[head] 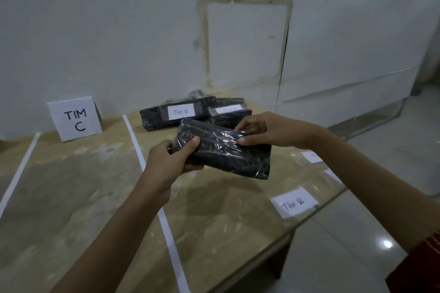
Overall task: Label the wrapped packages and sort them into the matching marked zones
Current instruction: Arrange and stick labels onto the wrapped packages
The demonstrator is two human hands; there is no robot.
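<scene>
So the flat black package [222, 152], done up in shiny plastic wrap, is up in the air over the beige marble-look table [83, 197]. It's held between both hands and tilted, with its right end lower. The left hand [170, 162] grips its left end, thumb flat on top and the other fingers curled underneath. The right hand [269, 131] pinches the far upper edge, thumb on the near face and fingertips hooked over the back.

Just behind the flat black package, close to the wall, two more wrapped ones lie on the table. The long black package [154, 115] has a white sticker reading "TIM B" [181, 112]. The shorter black package [231, 116] sits right up against it, and the writing on its white sticker [223, 110] is too blurry for me to read.

Below and left of the flat black package, a white tape strip [166, 226] runs from the back of the table to the front. Well off to its left, a white card sign marked "TIM C" [75, 118] stands by the wall, with a second tape line [20, 171] further left again.

To the package's right and nearer the camera, a loose white paper label saying "TIM B" [295, 202] lies by the table edge. Another white slip [312, 157] sits just right of the package; can't make out its text.
</scene>
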